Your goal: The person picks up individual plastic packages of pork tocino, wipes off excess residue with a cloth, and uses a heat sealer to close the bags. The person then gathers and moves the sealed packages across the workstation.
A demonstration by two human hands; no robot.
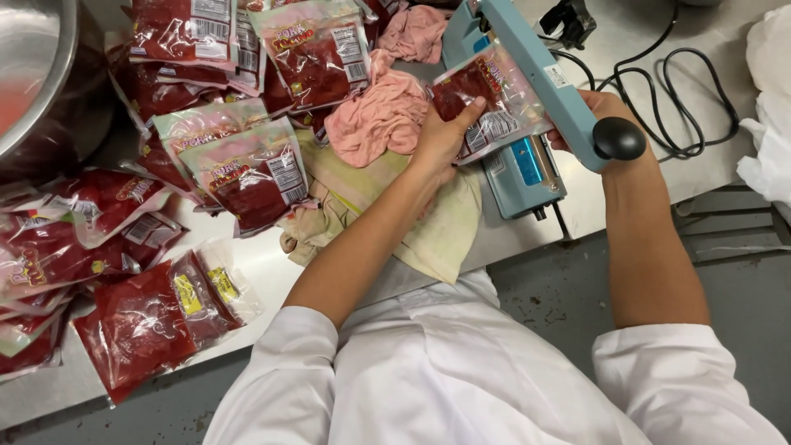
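Near the top centre of the frame the person's left hand [443, 136] has its grip closed on a clear plastic pouch [486, 103] filled with dark red contents, thumb on its front face and fingers behind. The pouch's upper edge lies under the raised blue arm of a heat sealer [527, 156] that sits on the steel table [643, 49]. The right hand [600, 111] sits at the far end of that arm, just behind its black knob [619, 138]; the arm covers the fingers, so I cannot tell whether they are clenched or loose.

Just left of the sealer a pink cloth [375, 119] is bunched on the table, with a pale yellowish cloth [428, 231] spread below it under the left forearm.

The left half of the frame is covered with more of the same pouches. A heap of filled pouches [239, 165] with printed labels lies in the upper left and centre left, overlapping one another, all holding the same red stuff. In the lower left, another pouch [152, 325] lies flat at the table edge. A metal bowl [33, 74] stands in the top left corner. A black cable [684, 99] loops across the table at upper right.
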